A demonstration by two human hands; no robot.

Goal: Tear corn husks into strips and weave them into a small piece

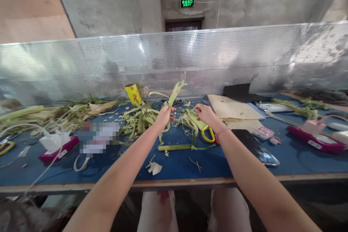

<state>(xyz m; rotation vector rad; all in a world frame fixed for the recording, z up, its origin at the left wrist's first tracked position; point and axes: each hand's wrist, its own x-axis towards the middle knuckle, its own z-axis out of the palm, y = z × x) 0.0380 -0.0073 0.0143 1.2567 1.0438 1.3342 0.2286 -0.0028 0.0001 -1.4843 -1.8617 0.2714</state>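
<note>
My left hand (165,114) is closed around a bunch of pale green leaf strips (176,93) that look like corn husk. The strips stand up above the fist and fray at the top. To the right, my right hand (205,114) has its fingers pinched together, and whatever is in them is too small to make out. Beneath and beside it lies a pile of cut green strips (190,117). Scissors with a yellow handle (208,134) lie just under the right wrist. Left of my left hand is a heap of shredded strips (140,120).
A yellow tube (133,94) stands tilted behind the heap. Brown paper sheets (233,107) and a black phone (254,146) lie at the right. Magenta power strips (317,138) with cables sit on both sides. A perforated metal screen (174,54) closes off the blue table's back.
</note>
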